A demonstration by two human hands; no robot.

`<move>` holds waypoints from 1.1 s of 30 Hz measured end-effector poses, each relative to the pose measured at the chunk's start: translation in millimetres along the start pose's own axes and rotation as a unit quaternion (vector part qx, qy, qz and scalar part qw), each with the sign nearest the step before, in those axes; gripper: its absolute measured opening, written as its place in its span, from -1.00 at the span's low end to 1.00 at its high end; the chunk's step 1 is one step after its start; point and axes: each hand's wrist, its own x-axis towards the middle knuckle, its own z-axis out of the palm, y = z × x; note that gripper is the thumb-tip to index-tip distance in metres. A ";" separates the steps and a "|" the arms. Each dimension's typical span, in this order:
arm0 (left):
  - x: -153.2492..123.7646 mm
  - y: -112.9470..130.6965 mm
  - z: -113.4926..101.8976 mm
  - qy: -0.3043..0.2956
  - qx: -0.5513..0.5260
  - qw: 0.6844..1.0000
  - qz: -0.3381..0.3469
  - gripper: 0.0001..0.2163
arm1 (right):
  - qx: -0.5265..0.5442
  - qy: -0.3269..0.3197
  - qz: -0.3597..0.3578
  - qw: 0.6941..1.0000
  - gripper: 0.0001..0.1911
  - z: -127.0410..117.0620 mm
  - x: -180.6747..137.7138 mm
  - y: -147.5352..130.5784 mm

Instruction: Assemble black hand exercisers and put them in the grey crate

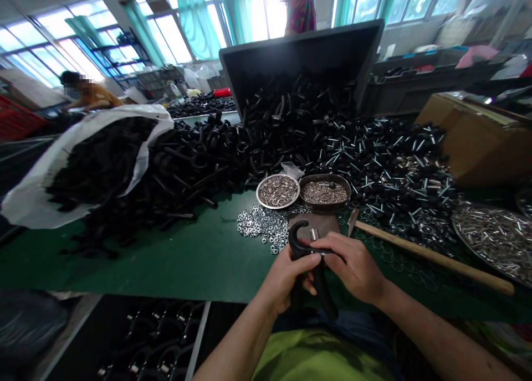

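My left hand [285, 276] is closed around a black hooked part [296, 238] with a curved open jaw at its top and a thick arm hanging below. My right hand [353, 263] pinches the same part from the other side, fingertips near its middle. A short ribbed metal piece [315, 234] stands up beside the right fingertips; whether it is fixed to the part, I cannot tell. Just beyond the hands lies a flat dark plate [328, 224]. Loose metal nuts [261, 224] are scattered to its left. The fingers hide much of the part's middle.
Behind the plate stand a round dish [258, 195] and an oval tin [324, 207] of small metal pieces. A hammer [432, 255] lies at right, near a tray of pins [494, 237]. Black parts [199, 154] heap up behind, below a tipped bin [301, 54]. Two people are farther back.
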 end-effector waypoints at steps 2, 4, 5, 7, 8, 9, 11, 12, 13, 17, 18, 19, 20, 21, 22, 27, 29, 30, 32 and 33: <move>1.9 -0.9 -3.2 0.000 -0.008 1.000 0.001 -0.44 | -0.009 0.040 -0.016 0.999 -0.68 1.7 -3.5 6.0; 1.3 -0.7 -5.3 0.037 0.057 0.997 0.049 -0.33 | 0.039 0.059 0.090 0.993 -0.62 6.5 -7.5 12.1; 0.3 0.0 -6.2 0.062 0.110 0.988 0.084 -0.28 | 0.088 0.037 0.175 0.980 -0.56 9.5 -8.8 14.8; -2.4 1.8 -7.7 0.085 0.218 0.961 0.148 -0.23 | 0.202 -0.057 0.312 0.926 -0.46 15.4 -9.1 18.6; -3.5 2.4 -8.2 0.074 0.257 0.949 0.165 -0.23 | 0.250 -0.112 0.342 0.899 -0.45 17.8 -8.1 19.5; -4.1 2.3 -8.4 0.057 0.281 0.942 0.172 -0.24 | 0.281 -0.157 0.347 0.881 -0.45 19.7 -6.6 19.6; -3.9 -0.8 -8.2 0.038 0.286 0.942 0.173 -0.27 | 0.275 -0.176 0.328 0.886 -0.53 22.0 -2.9 17.2; -3.3 -3.6 -7.8 0.045 0.274 0.945 0.174 -0.28 | 0.237 -0.152 0.316 0.906 -0.59 22.5 -1.2 15.0; -2.4 -7.1 -7.5 0.062 0.260 0.947 0.176 -0.29 | 0.182 -0.121 0.303 0.927 -0.65 22.5 0.3 12.1; -1.3 -19.3 -8.5 0.099 0.255 0.943 0.190 -0.28 | -0.014 -0.099 0.230 0.968 -0.74 18.9 2.5 0.4; -1.7 -20.4 -9.3 0.096 0.267 0.939 0.196 -0.28 | -0.042 -0.120 0.213 0.969 -0.74 17.6 2.5 -1.7; -2.1 -20.7 -10.2 0.089 0.278 0.935 0.200 -0.27 | -0.066 -0.137 0.196 0.969 -0.74 16.5 2.6 -3.0; -2.2 -20.3 -11.0 0.080 0.289 0.932 0.204 -0.27 | -0.087 -0.150 0.182 0.968 -0.75 15.8 3.0 -3.6; -1.6 -19.7 -11.7 0.069 0.297 0.930 0.206 -0.28 | -0.103 -0.160 0.173 0.966 -0.75 15.4 3.7 -3.2; 0.1 -19.2 -12.2 0.059 0.302 0.929 0.205 -0.29 | -0.113 -0.168 0.169 0.965 -0.74 15.5 4.9 -1.7; 28.4 -25.4 -16.5 0.046 0.323 0.928 0.179 -0.28 | -0.156 -0.223 0.199 0.942 -0.64 17.5 18.1 23.7; 46.1 -26.6 -23.9 0.071 0.386 0.898 0.197 -0.32 | -0.216 -0.264 0.199 0.919 -0.60 16.0 27.5 37.9; 55.1 -24.7 -29.8 0.091 0.427 0.874 0.215 -0.37 | -0.249 -0.279 0.192 0.907 -0.60 15.0 33.8 44.2; 72.7 -13.7 -45.6 0.147 0.504 0.814 0.250 -0.53 | -0.298 -0.287 0.170 0.894 -0.65 14.3 50.8 54.0; 81.2 -4.7 -54.9 0.182 0.535 0.783 0.258 -0.62 | -0.307 -0.279 0.159 0.896 -0.68 15.6 61.8 57.2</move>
